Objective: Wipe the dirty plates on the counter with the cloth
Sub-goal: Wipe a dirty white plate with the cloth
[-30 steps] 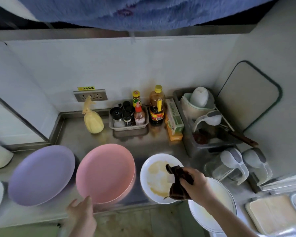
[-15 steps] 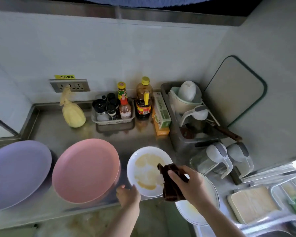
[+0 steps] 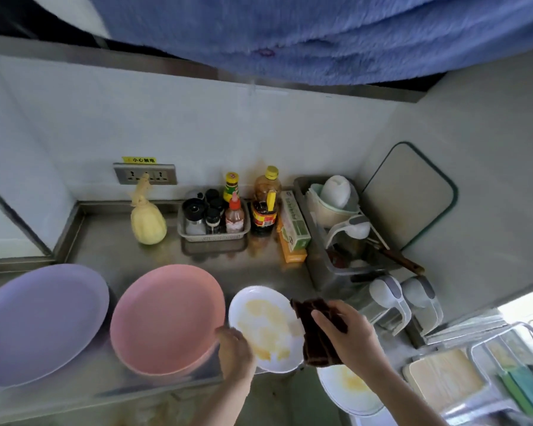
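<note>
A small white plate (image 3: pixel 263 321) smeared with yellow residue sits at the counter's front edge. My left hand (image 3: pixel 235 353) grips its near-left rim. My right hand (image 3: pixel 348 336) holds a dark brown cloth (image 3: pixel 317 342) bunched over the plate's right edge. A second white plate (image 3: pixel 348 388) with a yellow smear lies lower right, partly hidden under my right forearm. A pink plate (image 3: pixel 166 318) and a purple plate (image 3: pixel 40 321) rest to the left on the steel counter (image 3: pixel 120 250).
At the back stand a yellow gourd-shaped object (image 3: pixel 147 222), a basket of condiment bottles (image 3: pixel 213 222), an oil bottle (image 3: pixel 266 198) and a green box (image 3: pixel 296 222). A dish rack (image 3: pixel 326 265) and two lidded jugs (image 3: pixel 403 299) crowd the right. A blue towel (image 3: pixel 320 35) hangs overhead.
My left hand came in from the pink plate's front edge and took hold of the white plate's rim. My right hand stays over the plate's right side with the cloth.
</note>
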A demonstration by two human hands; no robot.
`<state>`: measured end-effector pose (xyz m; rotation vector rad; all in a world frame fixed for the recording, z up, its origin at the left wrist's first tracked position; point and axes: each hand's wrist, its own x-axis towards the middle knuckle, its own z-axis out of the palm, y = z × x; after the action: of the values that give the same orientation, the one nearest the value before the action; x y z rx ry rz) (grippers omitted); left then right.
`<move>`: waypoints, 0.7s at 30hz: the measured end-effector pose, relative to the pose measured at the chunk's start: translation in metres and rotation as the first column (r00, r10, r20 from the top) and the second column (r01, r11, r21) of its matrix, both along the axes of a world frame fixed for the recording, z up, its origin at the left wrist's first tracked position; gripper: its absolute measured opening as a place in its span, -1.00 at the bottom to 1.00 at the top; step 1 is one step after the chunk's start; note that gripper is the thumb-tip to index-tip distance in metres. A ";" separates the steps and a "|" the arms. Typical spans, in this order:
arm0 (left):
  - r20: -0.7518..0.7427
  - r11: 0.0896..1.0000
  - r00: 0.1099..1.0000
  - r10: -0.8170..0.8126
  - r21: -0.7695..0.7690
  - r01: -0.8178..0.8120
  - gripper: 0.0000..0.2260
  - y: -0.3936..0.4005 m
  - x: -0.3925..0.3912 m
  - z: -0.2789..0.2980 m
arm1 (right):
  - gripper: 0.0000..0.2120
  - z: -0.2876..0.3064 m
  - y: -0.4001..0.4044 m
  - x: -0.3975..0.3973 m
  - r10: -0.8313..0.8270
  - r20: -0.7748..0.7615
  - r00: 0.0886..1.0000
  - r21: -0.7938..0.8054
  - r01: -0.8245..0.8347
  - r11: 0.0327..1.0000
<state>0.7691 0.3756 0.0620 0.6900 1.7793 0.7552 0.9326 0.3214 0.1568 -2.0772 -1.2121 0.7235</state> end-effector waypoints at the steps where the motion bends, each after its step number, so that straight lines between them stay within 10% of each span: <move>1: -0.013 0.996 0.999 -0.042 0.077 0.043 -0.79 -0.001 -0.009 0.012 | -0.89 0.007 0.003 -0.003 0.009 0.028 1.000 0.034 -0.010 0.999; 7: 0.031 0.918 0.989 -0.147 0.377 0.124 -0.83 0.009 -0.051 0.077 | -0.79 0.052 0.031 -0.041 0.032 0.174 0.984 0.410 -0.102 0.907; 16: -0.060 0.884 0.983 -0.173 0.431 0.182 -0.74 0.026 -0.074 0.127 | -0.42 0.036 0.061 -0.114 0.061 0.609 0.791 0.280 -0.287 0.916; 21: 0.138 0.862 0.978 -0.156 0.502 0.066 -0.74 0.034 -0.084 0.157 | -0.51 0.060 0.082 -0.135 0.140 0.363 0.921 0.470 -0.311 0.826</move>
<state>0.6850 0.4097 0.2188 1.0228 1.3750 1.1749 0.7972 0.4033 0.2167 -1.6352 -1.6439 0.1184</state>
